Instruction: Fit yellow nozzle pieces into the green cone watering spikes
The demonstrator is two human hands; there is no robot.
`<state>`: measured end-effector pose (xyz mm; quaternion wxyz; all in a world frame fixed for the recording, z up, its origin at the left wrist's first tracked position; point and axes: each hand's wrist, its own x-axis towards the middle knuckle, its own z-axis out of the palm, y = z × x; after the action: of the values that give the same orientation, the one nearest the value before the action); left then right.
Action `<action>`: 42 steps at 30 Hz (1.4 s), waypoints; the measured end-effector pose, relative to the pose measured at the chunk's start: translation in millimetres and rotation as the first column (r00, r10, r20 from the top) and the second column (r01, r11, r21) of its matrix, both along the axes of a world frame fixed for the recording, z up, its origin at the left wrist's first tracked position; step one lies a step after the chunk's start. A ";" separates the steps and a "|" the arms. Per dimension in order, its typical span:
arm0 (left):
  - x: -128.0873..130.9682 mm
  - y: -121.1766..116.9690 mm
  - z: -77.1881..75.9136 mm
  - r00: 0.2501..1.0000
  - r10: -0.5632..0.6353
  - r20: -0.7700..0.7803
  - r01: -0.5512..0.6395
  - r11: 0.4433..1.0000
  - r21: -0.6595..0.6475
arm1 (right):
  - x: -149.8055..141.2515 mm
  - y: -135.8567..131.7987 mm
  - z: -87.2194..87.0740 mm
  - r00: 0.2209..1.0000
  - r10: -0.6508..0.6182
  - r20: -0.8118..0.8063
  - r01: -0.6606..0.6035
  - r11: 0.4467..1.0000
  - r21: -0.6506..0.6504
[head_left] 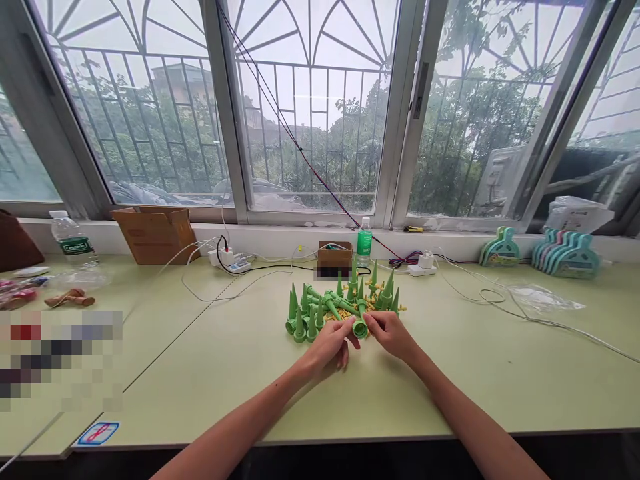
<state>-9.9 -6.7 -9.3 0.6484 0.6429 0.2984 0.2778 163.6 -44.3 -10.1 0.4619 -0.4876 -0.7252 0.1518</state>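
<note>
Between my hands is a green plastic spike [360, 329], its round hollow end turned toward me. My left hand [333, 341] grips it from the left with thumb and fingers. From the right, my right hand [393, 331] pinches close to the same rim; whether a small part sits in those fingertips is hidden. Just beyond lies a pile of similar green spikes [299, 327], some upright on their wide ends and others on their sides. Small yellow plastic pieces [345, 312] are scattered among them.
Behind the pile stand a small brown box [335, 255] and a green-labelled bottle [365, 243]. White cables [543, 320] run across the table [500, 387]. Teal hangers [565, 255] are at the right, a cardboard box [156, 235] and another bottle [74, 240] at the left.
</note>
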 end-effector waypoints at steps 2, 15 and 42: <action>0.1 0.0 0.2 1.000 0.006 -0.001 -0.006 1.000 0.004 | 0.4 0.1 -0.5 1.000 -0.002 0.004 0.002 1.000 0.005; -6.4 0.5 1.6 0.999 0.028 -0.039 -0.017 0.969 0.245 | 1.3 1.4 -4.3 0.999 -0.014 0.052 0.014 1.000 0.008; -5.5 -7.0 8.8 0.968 0.242 -0.070 -0.129 0.716 0.686 | 1.2 2.6 -8.1 0.992 -0.044 0.115 0.043 0.999 0.008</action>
<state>-15.4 -13.7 -0.5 0.3136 0.8205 0.2897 0.3801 164.8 -41.6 -18.2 0.4238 -0.5100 -0.7401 0.1115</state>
